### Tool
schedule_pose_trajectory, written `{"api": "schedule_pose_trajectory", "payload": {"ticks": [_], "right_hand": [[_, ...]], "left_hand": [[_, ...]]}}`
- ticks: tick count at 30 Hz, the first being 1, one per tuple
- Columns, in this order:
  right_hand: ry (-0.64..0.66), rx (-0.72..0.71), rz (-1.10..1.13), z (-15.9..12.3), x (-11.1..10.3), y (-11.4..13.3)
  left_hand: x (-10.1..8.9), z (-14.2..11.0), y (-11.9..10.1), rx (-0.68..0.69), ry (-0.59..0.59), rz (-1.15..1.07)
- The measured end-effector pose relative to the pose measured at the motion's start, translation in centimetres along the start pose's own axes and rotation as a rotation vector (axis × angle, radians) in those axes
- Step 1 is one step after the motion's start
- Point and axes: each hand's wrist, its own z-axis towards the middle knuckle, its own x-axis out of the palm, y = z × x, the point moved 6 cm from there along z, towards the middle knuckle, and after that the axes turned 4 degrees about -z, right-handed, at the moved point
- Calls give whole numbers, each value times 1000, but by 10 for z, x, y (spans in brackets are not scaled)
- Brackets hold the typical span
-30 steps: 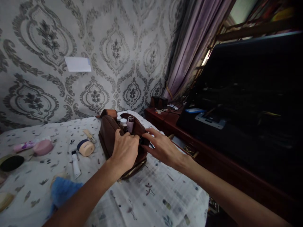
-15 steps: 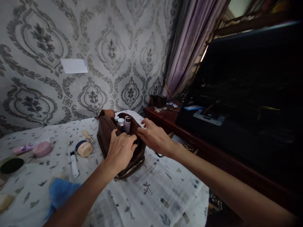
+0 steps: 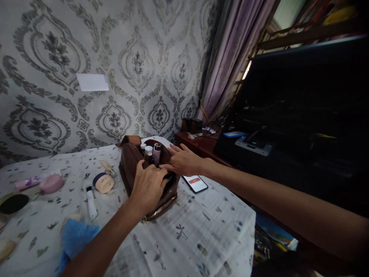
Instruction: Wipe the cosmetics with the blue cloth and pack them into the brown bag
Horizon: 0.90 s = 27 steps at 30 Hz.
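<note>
Standing open on a white cloth printed with small plants [image 3: 161, 238], one boxy brown leather bag [image 3: 129, 165] occupied the middle, with a gold-toned zip [image 3: 161, 209] along its near end and a tan strip [image 3: 133, 140] at its far left corner. Contents in view: one lilac bottle with a shiny dark cap [image 3: 156, 156], one bottle with a round white cap [image 3: 148, 150] and one small dark-capped bottle [image 3: 150, 158], all upright and close together.

Left hand [image 3: 150, 182]: laid over the bag's near left side, thumb at the rim, fingertips hidden inside; whether they gripped anything could not be told. Right hand [image 3: 184, 159]: reaching across the right rim, thumb and forefinger spread apart, thumb pointing toward the left hand.

Just right of the bag lay one black-edged phone with a lit white screen [image 3: 197, 184]. Left of it lay one cream jar with a navy lid [image 3: 103, 183], one white tube with a dark cap [image 3: 91, 204], one pink round item [image 3: 52, 184] and one crumpled blue cloth [image 3: 76, 235], partly behind the left forearm
</note>
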Motion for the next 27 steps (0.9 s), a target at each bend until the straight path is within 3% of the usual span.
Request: {"api": "schedule_pose_trajectory", "payload": {"ticks": [6,10,16,20,24,27], "right_hand": [[-7,33,49,5,-1,1],[-48,26,112,-2,-1,0],[-396,-141,238,-38,-10,10],[-372,-133,310,-44,1,15],[-343,-104,268,-38,8,15],[-337,-124,239,-37,9,16]], "left_hand": [[1,-1,0,6,-17,9],[1,1,1,-15,35,5],[-5,16,13,13,267,-46],[-6,35,26,50,435,-181],[0,52,31,86,437,-89],[13,56,26,151,528,-5]]}}
